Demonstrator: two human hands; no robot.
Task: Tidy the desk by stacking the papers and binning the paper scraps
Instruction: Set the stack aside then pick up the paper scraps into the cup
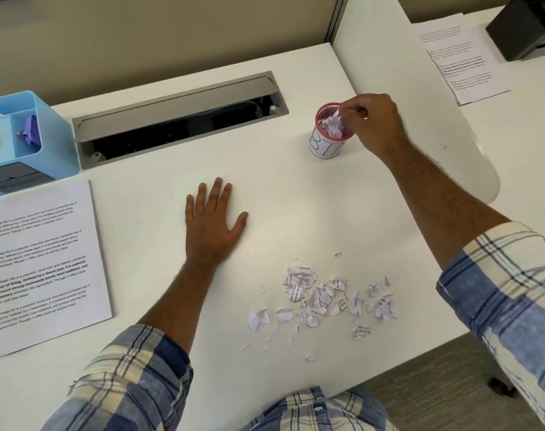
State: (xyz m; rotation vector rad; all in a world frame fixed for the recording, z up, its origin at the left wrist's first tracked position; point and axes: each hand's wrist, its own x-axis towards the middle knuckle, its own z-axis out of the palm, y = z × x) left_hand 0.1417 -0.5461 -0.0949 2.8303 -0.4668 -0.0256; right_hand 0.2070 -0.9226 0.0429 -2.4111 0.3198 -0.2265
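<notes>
A small red-rimmed cup labelled as a bin stands on the white desk at the back right, holding crumpled paper scraps. My right hand hovers over its rim, fingertips pinching a paper scrap just above the scraps inside. My left hand rests flat on the desk, fingers spread, holding nothing. A pile of torn paper scraps lies near the desk's front edge. A stack of printed papers lies at the left.
A blue desk organiser stands at the back left. A grey cable tray is sunk into the desk. More printed sheets and a black device lie on the neighbouring desk beyond a white divider.
</notes>
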